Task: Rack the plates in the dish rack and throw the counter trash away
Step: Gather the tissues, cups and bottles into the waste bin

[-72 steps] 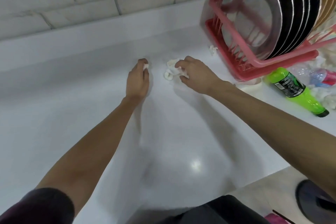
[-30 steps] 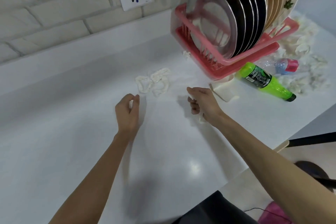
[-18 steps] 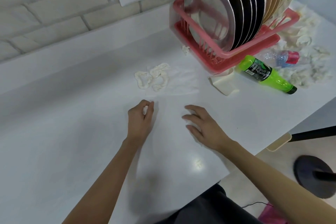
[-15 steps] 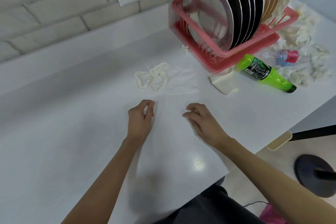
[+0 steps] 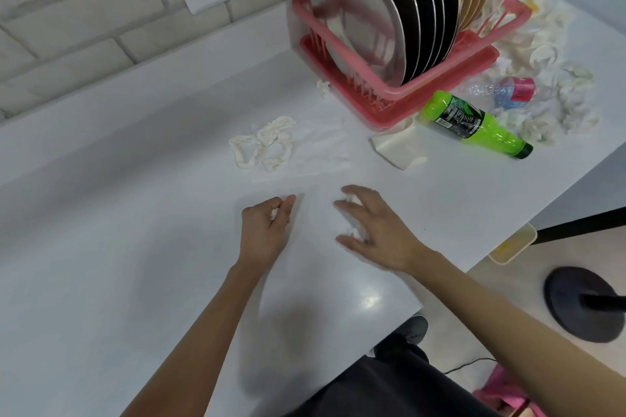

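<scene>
Several plates (image 5: pixel 389 13) stand upright in the pink dish rack (image 5: pixel 450 74) at the back right of the white counter (image 5: pixel 135 213). My left hand (image 5: pixel 264 230) rests on the counter, fingers curled round a small white paper scrap (image 5: pixel 273 213). My right hand (image 5: pixel 376 230) hovers just right of it, fingers spread and bent over a crumpled white tissue (image 5: pixel 352 228). A twisted white paper strip (image 5: pixel 267 145) lies on a thin clear plastic sheet (image 5: pixel 325 149) beyond both hands.
A green bottle (image 5: pixel 474 123) lies beside the rack, with a white paper cup (image 5: pixel 396 149) on its side in front. A clear bottle with a pink label (image 5: pixel 508 91) and more crumpled paper (image 5: pixel 555 91) lie at the far right. The counter edge drops off at right.
Both hands have pulled back from the twisted paper toward me. My right hand, flat half a second ago, now has its fingers spread over a crumpled tissue. The left keeps its scrap.
</scene>
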